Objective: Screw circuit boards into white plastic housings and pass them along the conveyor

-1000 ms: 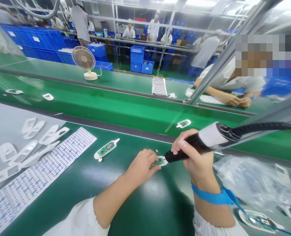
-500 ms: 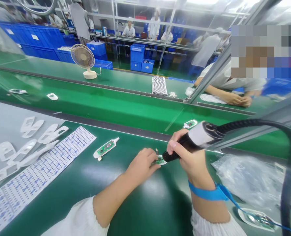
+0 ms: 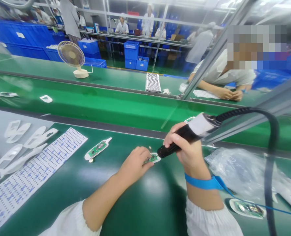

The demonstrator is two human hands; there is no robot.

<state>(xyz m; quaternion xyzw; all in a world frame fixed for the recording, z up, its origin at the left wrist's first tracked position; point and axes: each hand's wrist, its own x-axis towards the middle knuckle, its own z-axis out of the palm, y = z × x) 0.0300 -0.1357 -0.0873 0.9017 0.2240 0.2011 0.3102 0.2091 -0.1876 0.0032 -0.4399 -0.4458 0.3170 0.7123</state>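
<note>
My right hand (image 3: 184,144) is wrapped round a black and white electric screwdriver (image 3: 182,139), whose tip rests at the right end of a small white casing with a green circuit board (image 3: 155,158). My left hand (image 3: 135,160) pinches the left part of that casing against the green table. A thin wire end sticks up beside its fingers. Left of my hands lies another white casing with a green board (image 3: 98,149), a small round piece at its lower edge. A blue strap circles my right wrist.
A dotted sheet (image 3: 37,170) and white shells (image 3: 20,131) lie at left. Clear plastic bags (image 3: 236,170) and another casing (image 3: 248,208) are at right, beside the screwdriver's cable (image 3: 273,157). Beyond the green belt (image 3: 98,108) stand a fan (image 3: 71,54) and a seated person (image 3: 224,75).
The whole view has shifted slightly, so most things appear further left. Both hands keep their hold, the screwdriver still at the casing.
</note>
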